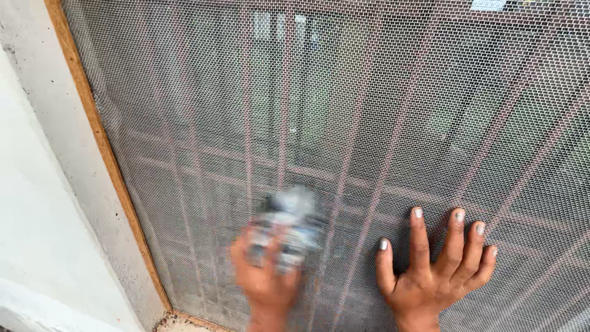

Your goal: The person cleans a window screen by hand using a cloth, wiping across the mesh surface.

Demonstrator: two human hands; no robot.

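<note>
Against the mesh screen (pixel 344 123), left hand (pixel 265 270) clutching blurred cloth (pixel 287 224), axis unclear, right hand (pixel 433 270) flat, spread.

Two hands: the left hand (pixel 265 276) and the right hand (pixel 430 270). One crumpled grey cloth (pixel 286 224), bunched in the left fingers (pixel 258 255). One mesh screen (pixel 369 110) under the right fingers (pixel 420 237). One wooden frame (pixel 98 132).

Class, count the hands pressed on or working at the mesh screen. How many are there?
2. The left hand, blurred, holds a grey cloth low at centre; the right hand lies flat, fingers spread, lower right on the mesh screen.
</note>
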